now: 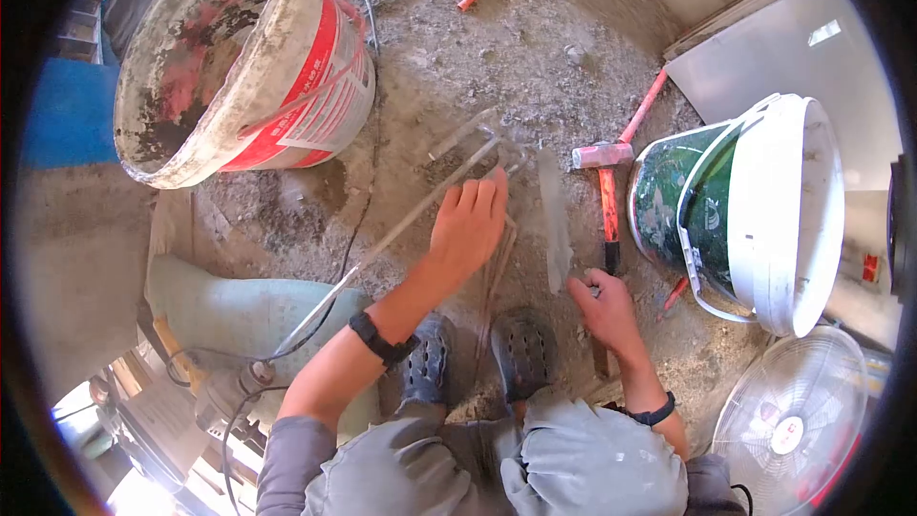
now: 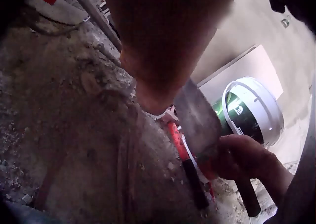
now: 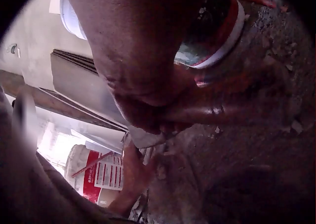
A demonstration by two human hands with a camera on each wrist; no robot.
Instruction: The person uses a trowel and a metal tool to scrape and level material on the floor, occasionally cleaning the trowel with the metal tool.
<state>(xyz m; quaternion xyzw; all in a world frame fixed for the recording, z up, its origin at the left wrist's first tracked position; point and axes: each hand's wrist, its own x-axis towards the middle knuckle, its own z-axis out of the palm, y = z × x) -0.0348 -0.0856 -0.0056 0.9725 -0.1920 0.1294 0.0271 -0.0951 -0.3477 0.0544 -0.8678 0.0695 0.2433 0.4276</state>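
A mixing paddle [image 1: 401, 227] lies slantwise over the floor, its long shaft running from a power mixer's body [image 1: 234, 392] at lower left. Near its looped metal head, my left hand [image 1: 470, 220] grips it with bent fingers. My right hand [image 1: 608, 313] holds a tool with a broad, flat grey blade [image 2: 197, 117], in front of my right shin. The blade points away from me, beside the paddle head, and the tool's handle [image 1: 600, 359] sticks out behind the fist. In the right wrist view, the forearm hides most of the blade.
A red-and-white bucket [image 1: 330, 96], caked inside, stands at upper left. To the right are a hammer [image 1: 608, 193] and a green-and-white bucket [image 1: 712, 210]. A fan [image 1: 788, 435] is at lower right. A cable [image 1: 368, 172] crosses the rubble-strewn floor; a pale sack [image 1: 224, 301] lies left.
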